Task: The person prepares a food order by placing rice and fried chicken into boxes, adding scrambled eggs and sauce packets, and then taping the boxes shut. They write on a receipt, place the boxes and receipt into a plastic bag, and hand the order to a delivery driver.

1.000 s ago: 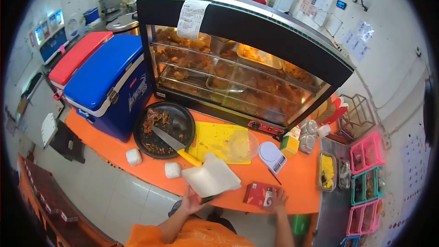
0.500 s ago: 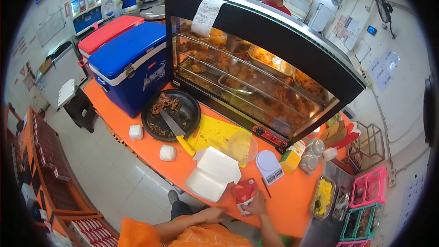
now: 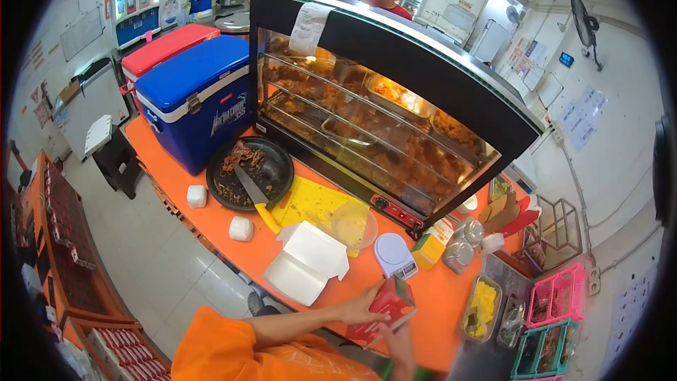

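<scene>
A red carton (image 3: 395, 298), opened out into a box shape, is held over the table's front edge. My left hand (image 3: 361, 308) grips its left side, fingers closed around the cardboard. Against the carton's near edge, my right hand (image 3: 396, 342) is closed on it, its fingers partly hidden. Left of the carton lies an open white takeaway box (image 3: 300, 275) with its lid folded back. A white digital scale (image 3: 395, 254) sits just beyond my hands.
Behind stands a heated glass display cabinet (image 3: 367, 120) of fried food. A knife (image 3: 252, 190) rests across a black pan (image 3: 278, 187) beside a yellow cutting board (image 3: 310, 201). A blue cooler (image 3: 194, 99) is at left, a tray of yellow food (image 3: 483, 307) at right. A person (image 3: 395, 3) stands beyond the cabinet.
The red carton went from flat on the table to raised and opened out. My left hand reached right and took hold of it; the right hand shifted to its near edge.
</scene>
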Demonstrator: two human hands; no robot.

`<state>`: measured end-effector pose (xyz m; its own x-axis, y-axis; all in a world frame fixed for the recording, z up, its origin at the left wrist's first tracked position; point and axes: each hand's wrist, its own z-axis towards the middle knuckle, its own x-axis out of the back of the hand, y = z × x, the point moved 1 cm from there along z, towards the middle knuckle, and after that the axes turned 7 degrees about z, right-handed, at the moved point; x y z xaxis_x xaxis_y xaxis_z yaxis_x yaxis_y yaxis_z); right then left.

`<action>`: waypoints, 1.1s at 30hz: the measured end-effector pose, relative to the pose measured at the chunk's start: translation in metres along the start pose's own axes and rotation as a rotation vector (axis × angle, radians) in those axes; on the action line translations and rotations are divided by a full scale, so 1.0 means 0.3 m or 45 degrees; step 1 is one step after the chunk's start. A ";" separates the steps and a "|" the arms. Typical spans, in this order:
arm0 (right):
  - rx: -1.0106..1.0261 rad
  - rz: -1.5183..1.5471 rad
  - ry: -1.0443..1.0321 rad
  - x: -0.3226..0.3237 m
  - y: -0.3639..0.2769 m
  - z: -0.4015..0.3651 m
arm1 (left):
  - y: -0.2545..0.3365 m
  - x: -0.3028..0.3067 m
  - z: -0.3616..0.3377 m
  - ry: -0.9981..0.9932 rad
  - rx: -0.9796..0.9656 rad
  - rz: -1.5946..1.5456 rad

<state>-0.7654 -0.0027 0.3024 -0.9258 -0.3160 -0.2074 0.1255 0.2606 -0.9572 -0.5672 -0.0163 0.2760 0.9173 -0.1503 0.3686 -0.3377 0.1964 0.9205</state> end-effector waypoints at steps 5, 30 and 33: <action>0.050 0.529 0.189 -0.033 -0.123 -0.101 | -0.118 0.212 -0.102 -0.280 0.801 -1.279; 0.303 -0.921 0.089 -0.547 0.109 0.246 | -0.760 0.850 -0.378 0.800 1.390 1.043; 0.090 -0.693 -0.095 -0.831 0.208 0.243 | -0.799 0.880 -0.372 0.918 1.177 0.776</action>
<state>-0.5007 0.0258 0.2798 -0.8363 -0.4522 0.3099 -0.3382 -0.0192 -0.9409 -0.2206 0.0050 0.1383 0.3770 0.3284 0.8661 -0.4882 -0.7241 0.4871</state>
